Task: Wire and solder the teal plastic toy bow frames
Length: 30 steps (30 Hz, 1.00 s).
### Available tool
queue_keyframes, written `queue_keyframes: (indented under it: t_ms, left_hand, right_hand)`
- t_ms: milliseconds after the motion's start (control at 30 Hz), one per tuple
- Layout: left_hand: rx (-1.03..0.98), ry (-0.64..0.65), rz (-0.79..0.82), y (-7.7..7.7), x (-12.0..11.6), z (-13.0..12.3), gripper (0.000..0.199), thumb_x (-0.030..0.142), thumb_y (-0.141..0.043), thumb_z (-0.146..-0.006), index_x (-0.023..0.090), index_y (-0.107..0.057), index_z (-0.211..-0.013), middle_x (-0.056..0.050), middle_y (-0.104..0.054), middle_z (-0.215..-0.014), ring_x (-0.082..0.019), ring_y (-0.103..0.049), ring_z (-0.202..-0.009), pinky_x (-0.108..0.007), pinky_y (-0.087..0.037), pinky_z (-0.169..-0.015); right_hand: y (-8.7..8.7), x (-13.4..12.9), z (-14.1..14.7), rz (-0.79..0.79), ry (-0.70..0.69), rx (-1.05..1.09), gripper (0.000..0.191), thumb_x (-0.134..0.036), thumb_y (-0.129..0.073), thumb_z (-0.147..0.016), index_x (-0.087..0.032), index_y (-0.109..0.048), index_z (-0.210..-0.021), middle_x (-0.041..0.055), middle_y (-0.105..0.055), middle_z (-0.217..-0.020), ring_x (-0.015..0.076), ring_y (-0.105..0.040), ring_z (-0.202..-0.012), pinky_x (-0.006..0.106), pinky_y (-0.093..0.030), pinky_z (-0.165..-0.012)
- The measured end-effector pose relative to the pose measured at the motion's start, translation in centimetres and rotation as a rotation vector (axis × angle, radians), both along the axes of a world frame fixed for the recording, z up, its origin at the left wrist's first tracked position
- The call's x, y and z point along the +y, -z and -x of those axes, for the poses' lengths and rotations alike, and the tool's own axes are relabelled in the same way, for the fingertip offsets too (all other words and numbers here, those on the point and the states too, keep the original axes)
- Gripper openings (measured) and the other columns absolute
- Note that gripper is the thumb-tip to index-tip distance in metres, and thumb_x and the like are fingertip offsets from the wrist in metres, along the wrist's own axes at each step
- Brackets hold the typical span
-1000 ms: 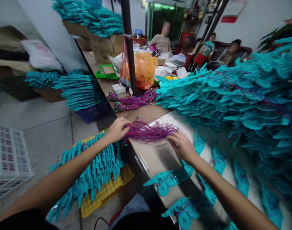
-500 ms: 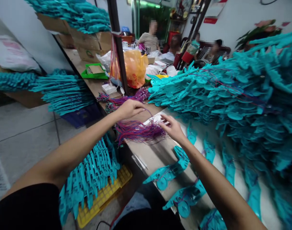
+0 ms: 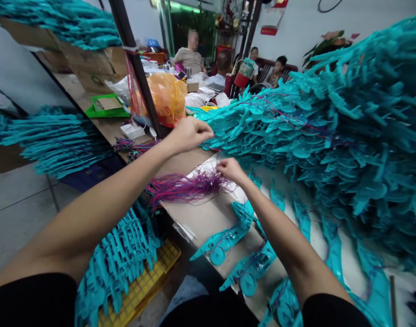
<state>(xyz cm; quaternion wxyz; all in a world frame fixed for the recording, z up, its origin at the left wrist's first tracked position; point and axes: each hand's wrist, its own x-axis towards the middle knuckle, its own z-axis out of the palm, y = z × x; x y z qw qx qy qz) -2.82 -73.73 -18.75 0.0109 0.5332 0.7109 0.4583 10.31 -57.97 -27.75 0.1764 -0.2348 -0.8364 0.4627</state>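
Observation:
On the tabletop lies a bundle of thin purple, red and blue wires [image 3: 183, 188], its loose ends spread over white paper [image 3: 208, 164]. My right hand [image 3: 231, 170] pinches at the bundle's right end, with fine wire strands at its fingertips. Higher and farther back, my left hand [image 3: 193, 134] is closed in a pinch above the table; whatever lies between its fingertips is too fine to make out. Teal plastic parts [image 3: 224, 243] with wires laid along them stand in a row below my right forearm.
A high heap of teal plastic parts [image 3: 296, 122] fills the right side. More wires [image 3: 136, 147] lie behind my left forearm, near an orange bag [image 3: 168, 97] and a dark post [image 3: 136, 68]. A yellow crate [image 3: 153, 277] holds teal parts below. Several people sit at the back.
My left hand has risen away from the wire bundle; the purple wire seen at its fingertips before no longer shows clearly. My right hand's fingers have closed into a pinch. The view has turned right.

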Motion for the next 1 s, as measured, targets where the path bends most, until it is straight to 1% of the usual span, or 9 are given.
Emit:
queue_keyframes:
  t_ms: [67,167,267,433,533,633,733,867,1000]
  left_hand:
    - [0.024,0.028,0.115,1.2,0.1,-0.3,0.015,0.023,-0.063,-0.073,0.013,-0.074,-0.071,-0.002,-0.066,-0.062,-0.015,-0.055,-0.061,-0.028,-0.042,-0.064]
    - [-0.064,0.023,0.138,2.1,-0.1,-0.5,0.020,0.026,-0.060,-0.074,0.013,-0.075,-0.076,-0.002,-0.065,-0.061,-0.014,-0.053,-0.056,-0.027,-0.041,-0.060]
    - [-0.191,0.010,0.099,1.5,-0.2,0.0,0.023,0.030,-0.059,-0.076,0.011,-0.073,-0.075,-0.001,-0.060,-0.055,-0.011,-0.048,-0.050,-0.025,-0.039,-0.054]
    - [-0.204,-0.024,0.035,0.1,-0.1,1.1,0.023,0.032,-0.060,-0.076,0.012,-0.072,-0.075,0.000,-0.057,-0.054,-0.010,-0.046,-0.048,-0.023,-0.036,-0.050]
    - [-0.161,-0.008,0.016,-0.6,-0.3,1.5,0.025,0.034,-0.060,-0.077,0.012,-0.073,-0.079,-0.001,-0.061,-0.060,-0.010,-0.049,-0.052,-0.023,-0.039,-0.052]
    - [-0.100,0.029,0.020,-1.9,0.3,2.3,0.028,0.038,-0.062,-0.076,0.014,-0.074,-0.081,-0.003,-0.066,-0.068,-0.011,-0.053,-0.058,-0.023,-0.041,-0.055]
    - [-0.001,0.088,-0.015,-4.0,3.4,3.0,0.030,0.043,-0.062,-0.075,0.016,-0.075,-0.081,-0.003,-0.069,-0.070,-0.012,-0.056,-0.061,-0.023,-0.043,-0.056]
    - [0.177,0.151,-0.129,-7.6,12.2,3.0,0.030,0.038,-0.060,-0.077,0.014,-0.076,-0.087,-0.003,-0.070,-0.073,-0.014,-0.060,-0.067,-0.025,-0.048,-0.066]
    - [0.322,0.176,-0.131,-9.0,22.5,2.1,0.027,0.027,-0.059,-0.074,0.011,-0.077,-0.089,-0.007,-0.074,-0.084,-0.018,-0.065,-0.080,-0.029,-0.050,-0.080]
  right_hand:
    - [-0.3,0.1,0.4,-0.034,0.008,-0.012,0.016,-0.034,-0.067,-0.076,-0.018,-0.064,-0.072,0.0058,-0.068,-0.065,0.0193,-0.067,-0.068,0.025,-0.050,-0.057]
    - [-1.1,1.4,0.7,0.184,-0.021,0.099,0.020,-0.037,-0.065,-0.079,-0.018,-0.060,-0.076,0.0050,-0.069,-0.068,0.0168,-0.067,-0.065,0.026,-0.053,-0.058]
    - [-1.8,2.9,0.8,0.383,-0.009,0.205,0.025,-0.037,-0.069,-0.077,-0.019,-0.054,-0.072,0.0035,-0.068,-0.066,0.0155,-0.066,-0.061,0.028,-0.055,-0.059]
    - [-3.2,3.6,-0.2,0.455,0.079,0.299,0.024,-0.033,-0.073,-0.073,-0.018,-0.055,-0.073,0.0022,-0.068,-0.068,0.0145,-0.067,-0.066,0.025,-0.055,-0.062]
    - [-4.9,3.2,-3.3,0.438,0.045,0.407,0.027,-0.039,-0.074,-0.070,-0.018,-0.059,-0.079,-0.0013,-0.065,-0.064,0.0135,-0.066,-0.065,0.025,-0.054,-0.064]
    - [-7.4,2.9,-8.2,0.213,-0.020,0.253,0.030,-0.043,-0.071,-0.072,-0.016,-0.065,-0.081,-0.0032,-0.058,-0.055,0.0103,-0.055,-0.048,0.024,-0.047,-0.052]
    - [-10.6,4.1,-13.1,-0.199,0.091,0.140,0.031,-0.043,-0.063,-0.079,-0.015,-0.071,-0.090,-0.0006,-0.060,-0.059,0.0111,-0.051,-0.047,0.025,-0.041,-0.050]
    - [-14.7,8.6,-16.8,-0.876,0.409,0.188,0.030,-0.036,-0.051,-0.088,-0.017,-0.072,-0.097,0.0072,-0.069,-0.083,0.0179,-0.059,-0.069,0.030,-0.043,-0.066]
    - [-15.7,13.9,-17.5,-1.338,0.638,-0.084,0.032,-0.029,-0.042,-0.093,-0.015,-0.071,-0.098,0.0131,-0.069,-0.091,0.0254,-0.057,-0.087,0.037,-0.038,-0.079]
